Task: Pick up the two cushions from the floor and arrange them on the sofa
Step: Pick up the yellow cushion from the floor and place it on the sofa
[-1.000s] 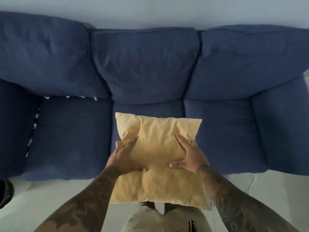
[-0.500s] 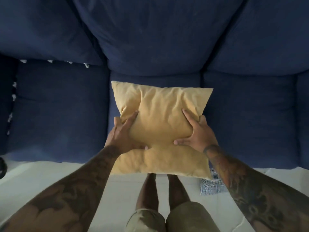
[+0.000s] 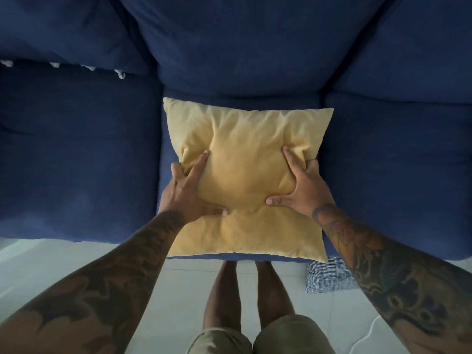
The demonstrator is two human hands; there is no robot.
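Note:
A yellow cushion (image 3: 245, 175) lies over the middle seat of the dark blue sofa (image 3: 76, 154), its far edge close to the backrest. My left hand (image 3: 186, 192) grips its left side and my right hand (image 3: 301, 187) grips its right side, thumbs pressed into the fabric. A second cushion (image 3: 329, 277), blue-and-white striped, lies on the floor under my right forearm, mostly hidden by the arm.
White tassels (image 3: 86, 67) stick out between the left seat and the left back cushion. The pale tiled floor (image 3: 63, 256) runs along the sofa's front edge. My legs (image 3: 245, 297) stand right at the sofa. A white cord (image 3: 367, 335) lies on the floor at lower right.
Both hands have carried the yellow cushion forward and down over the middle seat. The view has closed in on the sofa. The striped cushion on the floor has come into sight.

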